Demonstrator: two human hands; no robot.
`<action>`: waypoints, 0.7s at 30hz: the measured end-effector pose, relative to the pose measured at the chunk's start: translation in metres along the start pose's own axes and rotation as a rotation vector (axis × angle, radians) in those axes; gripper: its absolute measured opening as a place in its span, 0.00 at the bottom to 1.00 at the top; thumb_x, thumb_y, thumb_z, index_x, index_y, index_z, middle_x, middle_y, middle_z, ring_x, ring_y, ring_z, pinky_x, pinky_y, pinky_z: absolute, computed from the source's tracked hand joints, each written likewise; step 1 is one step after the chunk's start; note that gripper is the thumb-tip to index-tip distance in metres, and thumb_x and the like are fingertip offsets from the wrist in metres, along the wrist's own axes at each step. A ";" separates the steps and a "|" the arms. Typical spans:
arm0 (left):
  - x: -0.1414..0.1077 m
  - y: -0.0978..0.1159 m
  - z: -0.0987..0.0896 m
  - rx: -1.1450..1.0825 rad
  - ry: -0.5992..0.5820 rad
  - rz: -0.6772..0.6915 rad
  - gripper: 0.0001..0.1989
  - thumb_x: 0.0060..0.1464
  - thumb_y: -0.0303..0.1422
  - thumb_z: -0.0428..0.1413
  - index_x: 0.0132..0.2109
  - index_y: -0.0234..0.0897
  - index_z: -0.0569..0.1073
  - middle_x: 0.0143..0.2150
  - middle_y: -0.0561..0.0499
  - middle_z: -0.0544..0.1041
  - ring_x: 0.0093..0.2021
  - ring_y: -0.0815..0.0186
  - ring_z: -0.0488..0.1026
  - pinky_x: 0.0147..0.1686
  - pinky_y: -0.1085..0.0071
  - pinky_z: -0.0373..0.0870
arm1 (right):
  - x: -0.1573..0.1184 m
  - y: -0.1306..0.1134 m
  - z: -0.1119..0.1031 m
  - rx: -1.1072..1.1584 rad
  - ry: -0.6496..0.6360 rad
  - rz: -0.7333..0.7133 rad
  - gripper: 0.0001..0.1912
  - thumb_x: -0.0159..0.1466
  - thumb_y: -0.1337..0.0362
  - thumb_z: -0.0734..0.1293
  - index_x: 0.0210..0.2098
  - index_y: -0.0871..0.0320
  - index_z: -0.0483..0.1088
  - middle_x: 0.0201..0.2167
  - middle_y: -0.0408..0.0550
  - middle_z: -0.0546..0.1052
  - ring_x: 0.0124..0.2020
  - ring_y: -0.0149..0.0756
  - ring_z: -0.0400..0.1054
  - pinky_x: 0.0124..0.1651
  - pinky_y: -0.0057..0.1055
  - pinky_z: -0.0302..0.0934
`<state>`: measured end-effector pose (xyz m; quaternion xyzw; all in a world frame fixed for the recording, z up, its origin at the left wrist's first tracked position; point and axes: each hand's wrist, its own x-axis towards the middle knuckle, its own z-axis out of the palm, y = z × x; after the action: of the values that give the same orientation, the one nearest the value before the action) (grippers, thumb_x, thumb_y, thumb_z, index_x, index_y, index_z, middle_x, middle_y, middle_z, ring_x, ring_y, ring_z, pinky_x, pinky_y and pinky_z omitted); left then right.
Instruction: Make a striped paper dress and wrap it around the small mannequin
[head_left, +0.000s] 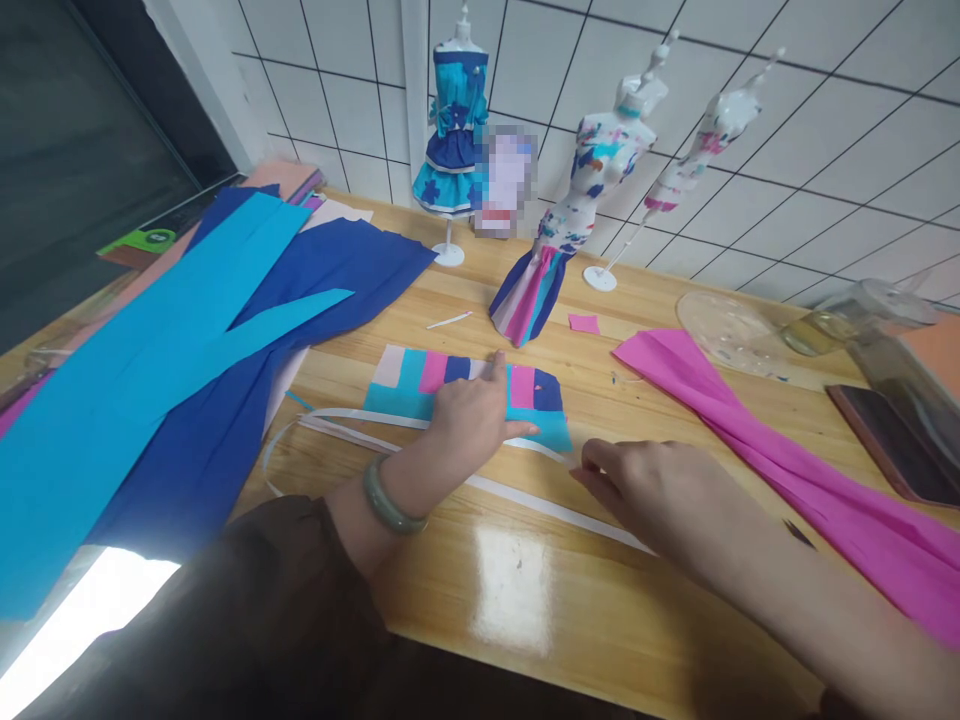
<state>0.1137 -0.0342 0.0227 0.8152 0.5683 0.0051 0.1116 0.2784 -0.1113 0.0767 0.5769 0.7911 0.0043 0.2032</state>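
Observation:
A patchwork strip (401, 400) of pink, turquoise, magenta and navy pieces lies flat on the wooden table. My left hand (469, 415) presses on its middle, index finger and thumb spread apart, a green bangle (388, 497) on the wrist. Along the strip's lower edge runs a narrow white ribbon (536, 447). At the lower right corner of the strip, my right hand (619, 470) pinches the ribbon's end between thumb and fingers. More of the white ribbon (555, 505) stretches across the table below both hands and loops at the left.
Turquoise cloth (172, 300) and navy cloth (352, 265) cover the left side. A dressed mannequin (461, 110) and two painted ones (592, 170) stand at the back. Magenta cloth (742, 430), a phone (892, 440) and a jar (832, 320) lie right.

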 end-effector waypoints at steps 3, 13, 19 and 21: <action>0.002 0.001 0.000 0.000 -0.013 -0.016 0.51 0.46 0.62 0.47 0.66 0.29 0.49 0.34 0.36 0.79 0.38 0.49 0.77 0.31 0.65 0.66 | -0.011 -0.012 0.002 -0.013 0.142 -0.076 0.08 0.62 0.67 0.63 0.26 0.56 0.67 0.17 0.43 0.73 0.17 0.40 0.69 0.20 0.30 0.38; 0.003 0.001 -0.002 -0.026 -0.029 -0.027 0.55 0.42 0.59 0.57 0.66 0.28 0.48 0.37 0.37 0.79 0.39 0.51 0.77 0.31 0.67 0.66 | -0.026 -0.039 -0.005 -0.064 0.345 -0.199 0.12 0.49 0.81 0.62 0.22 0.56 0.64 0.14 0.42 0.68 0.12 0.34 0.61 0.20 0.31 0.39; 0.003 0.000 -0.003 -0.046 -0.031 -0.030 0.53 0.44 0.60 0.53 0.66 0.28 0.49 0.38 0.35 0.79 0.40 0.51 0.77 0.32 0.67 0.67 | -0.030 -0.052 -0.010 -0.015 0.420 -0.244 0.11 0.45 0.80 0.63 0.21 0.57 0.65 0.13 0.43 0.67 0.12 0.36 0.60 0.20 0.31 0.41; 0.002 0.001 -0.005 -0.045 -0.039 -0.027 0.53 0.44 0.60 0.53 0.66 0.27 0.49 0.39 0.34 0.78 0.40 0.50 0.77 0.32 0.66 0.67 | -0.030 -0.053 -0.012 -0.004 0.439 -0.255 0.11 0.44 0.80 0.63 0.20 0.57 0.66 0.13 0.42 0.67 0.11 0.36 0.59 0.20 0.31 0.41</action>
<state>0.1146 -0.0314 0.0275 0.8048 0.5766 0.0006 0.1411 0.2338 -0.1532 0.0846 0.4573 0.8826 0.1053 0.0267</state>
